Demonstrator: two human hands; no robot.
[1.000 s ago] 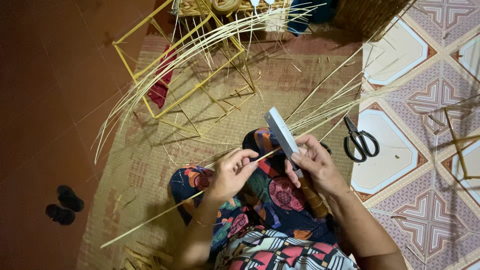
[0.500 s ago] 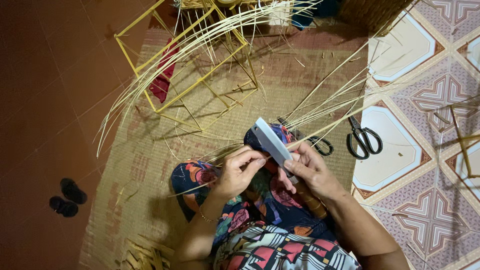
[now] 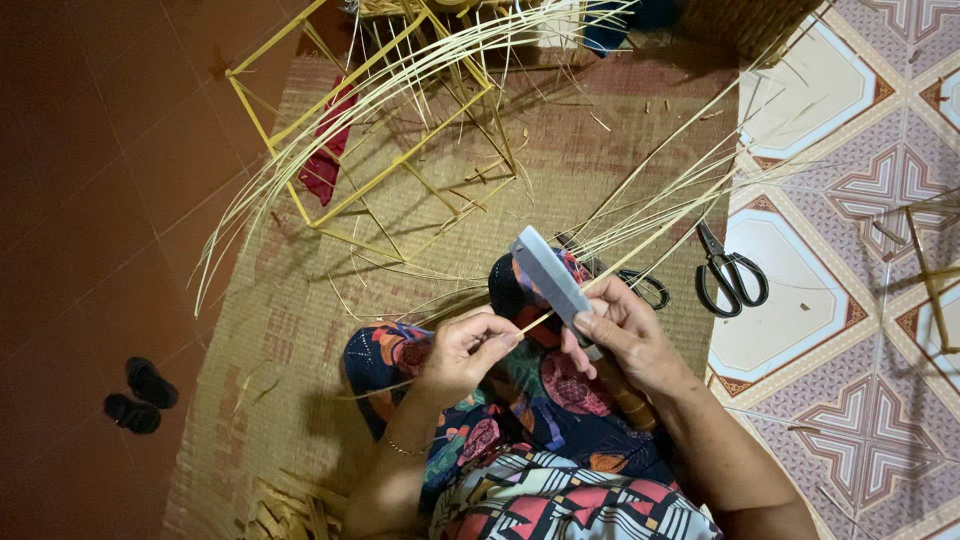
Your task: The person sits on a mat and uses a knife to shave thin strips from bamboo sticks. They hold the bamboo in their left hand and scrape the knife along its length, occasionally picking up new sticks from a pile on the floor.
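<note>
The left hand (image 3: 462,352) pinches a thin bamboo strip (image 3: 535,320) between thumb and fingertips, just left of the knife (image 3: 552,282). The right hand (image 3: 622,335) is closed round the knife's handle, blade pointing up and away, its edge laid against the strip where the two hands meet over the lap. The strip runs on past the knife, up and to the right.

To shave it well, I judge the blade should lie at a shallow angle to the strip, the left fingers kept behind the edge, and the pull steady so the strip does not snap or split off line.

Beyond the knife, a mat (image 3: 300,330) covers the floor. Scissors (image 3: 730,272) lie right of the knife on the tiles. Farther off, above and left of the knife, stands a yellow frame (image 3: 300,205) with long splints (image 3: 330,140) bending over it. Well left of the knife, sandals (image 3: 140,395) sit on the bare floor.
</note>
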